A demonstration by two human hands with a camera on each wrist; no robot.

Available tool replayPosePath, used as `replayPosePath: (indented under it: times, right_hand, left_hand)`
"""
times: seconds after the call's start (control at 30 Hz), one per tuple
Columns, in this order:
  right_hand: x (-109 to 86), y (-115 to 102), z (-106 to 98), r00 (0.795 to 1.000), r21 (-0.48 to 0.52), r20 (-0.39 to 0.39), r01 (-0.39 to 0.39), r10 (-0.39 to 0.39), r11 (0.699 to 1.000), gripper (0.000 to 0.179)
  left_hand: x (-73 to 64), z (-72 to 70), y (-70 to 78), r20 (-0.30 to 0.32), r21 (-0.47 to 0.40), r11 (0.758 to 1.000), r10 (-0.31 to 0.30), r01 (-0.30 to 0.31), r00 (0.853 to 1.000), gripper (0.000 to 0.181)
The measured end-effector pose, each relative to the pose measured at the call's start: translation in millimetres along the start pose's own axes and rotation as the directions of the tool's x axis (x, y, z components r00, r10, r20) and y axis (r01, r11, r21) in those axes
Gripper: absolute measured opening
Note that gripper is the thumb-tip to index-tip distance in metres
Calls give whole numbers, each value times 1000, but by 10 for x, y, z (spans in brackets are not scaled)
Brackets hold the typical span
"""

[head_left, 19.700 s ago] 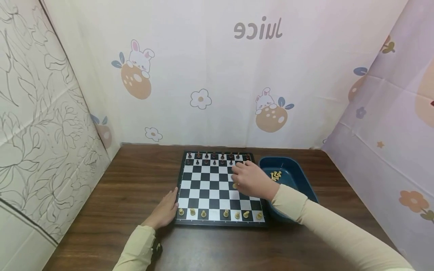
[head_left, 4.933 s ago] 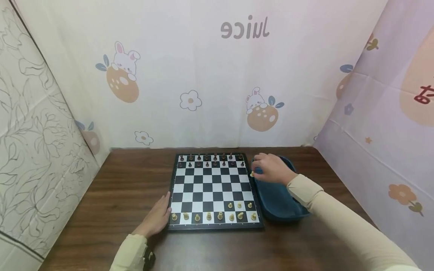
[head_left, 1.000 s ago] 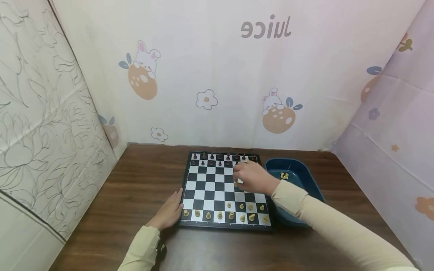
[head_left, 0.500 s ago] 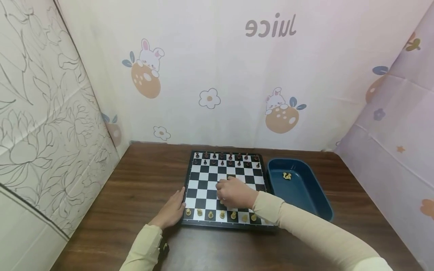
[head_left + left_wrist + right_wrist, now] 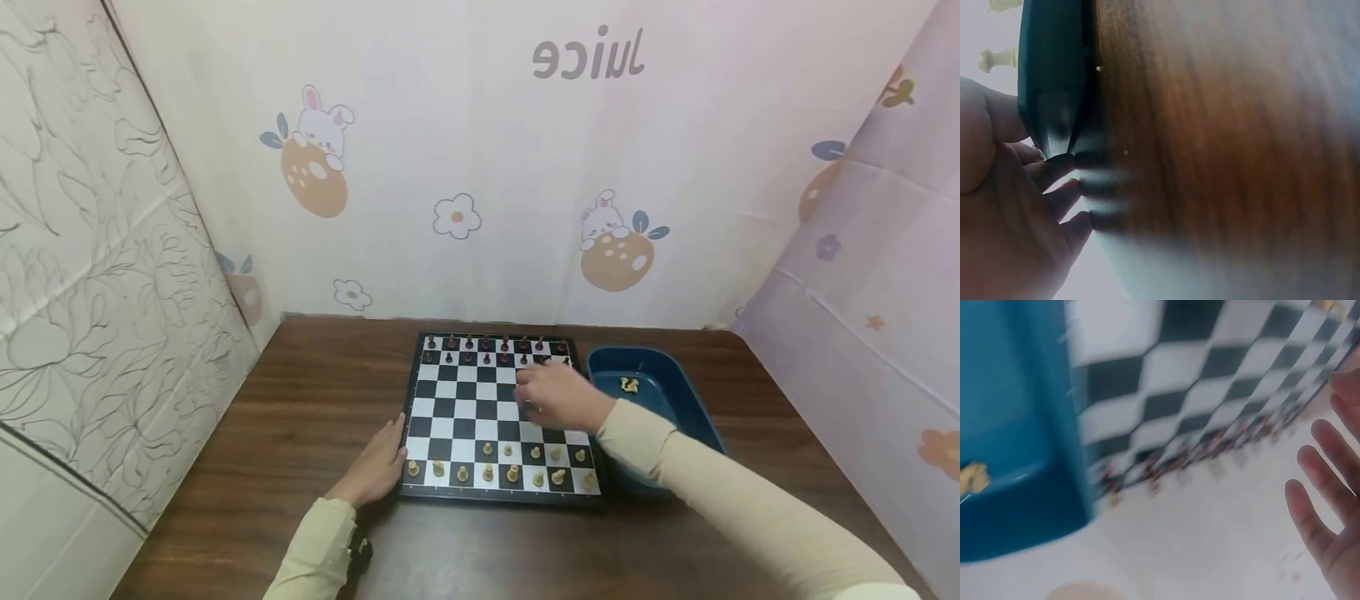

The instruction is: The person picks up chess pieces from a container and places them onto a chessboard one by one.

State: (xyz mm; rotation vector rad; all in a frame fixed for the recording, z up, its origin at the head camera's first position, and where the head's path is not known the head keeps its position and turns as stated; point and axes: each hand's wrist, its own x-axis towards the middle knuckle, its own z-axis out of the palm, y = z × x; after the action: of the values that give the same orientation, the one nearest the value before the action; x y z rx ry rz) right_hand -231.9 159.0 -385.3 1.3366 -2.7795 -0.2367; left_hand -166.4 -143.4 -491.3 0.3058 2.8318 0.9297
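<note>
A black-and-white chessboard [image 5: 466,409] lies on the wooden table. My left hand [image 5: 376,462] rests at its left edge, fingers stretched out against the side; in the left wrist view the fingertips meet the tabletop beside the board's corner. Over the right part of the board is my right hand [image 5: 558,396], slightly blurred. In the right wrist view its fingers [image 5: 1329,478] are spread loosely and no piece shows among them. Cream pawns [image 5: 507,450] stand in part of the second row, in front of a near row of cream chess pieces [image 5: 487,472].
Right of the board stands a blue tray [image 5: 693,408] with a few cream pieces [image 5: 629,385] lying in it. Dark red chess pieces [image 5: 486,343] fill the two far rows. A patterned cloth wall [image 5: 457,275] rises behind the table.
My right hand reached left and down to the second row, then came back toward the tray. One more cream pawn now stands at the left end of that row. My left hand stays put.
</note>
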Motion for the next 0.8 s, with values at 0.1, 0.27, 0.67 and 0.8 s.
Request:
replayPosePath:
  times: [0.1,0.27,0.67,0.8]
  right_hand:
    - [-164,293,-47,996,-30,4,-87,87,996,17]
    - [-428,762,26,981,-47,-41,-194,192,980,16]
    - [-781,1307,511,946,-26,-27,-324,324,946,13]
    - [-851,1349,706,950,-54,-55,-310,307,949,16]
  left_hand:
    - [-3,-13,0,-3,0,1000,0,0,1000,55]
    - [1,-32,-6,-2,-6,1000,-18,18,1000,56]
    - [-11,-25,-10,-3,-14,1000,2,-2,1000,55]
    - [-11,4,-7,1,-16,1000,11,-11,1000,55]
